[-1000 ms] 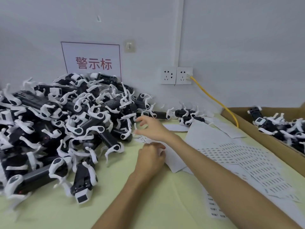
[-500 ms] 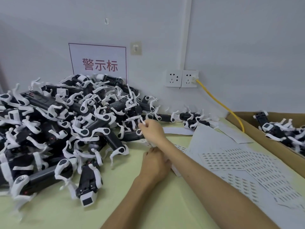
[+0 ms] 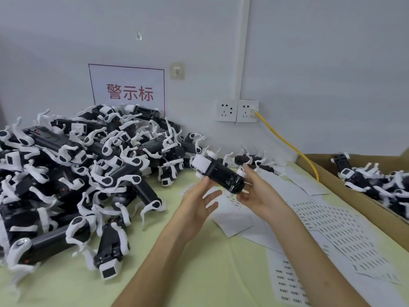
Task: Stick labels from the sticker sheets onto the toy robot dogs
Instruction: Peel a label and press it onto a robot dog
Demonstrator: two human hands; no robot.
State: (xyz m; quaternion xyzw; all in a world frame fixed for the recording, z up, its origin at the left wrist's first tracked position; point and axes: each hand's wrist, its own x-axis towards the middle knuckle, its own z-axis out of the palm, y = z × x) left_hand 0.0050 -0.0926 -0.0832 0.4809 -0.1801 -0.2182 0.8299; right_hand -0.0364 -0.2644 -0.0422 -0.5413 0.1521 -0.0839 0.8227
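Two hands hold one dog (image 3: 221, 175) above the counter (image 3: 221, 273). Right hand (image 3: 259, 193) fingers grasp its near end; left hand (image 3: 197, 204) fingers, released and straight, touch its underside. Sheets (image 3: 332, 220) lie on the counter beneath.

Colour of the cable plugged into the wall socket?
Yellow. The cable shows best in the head view.
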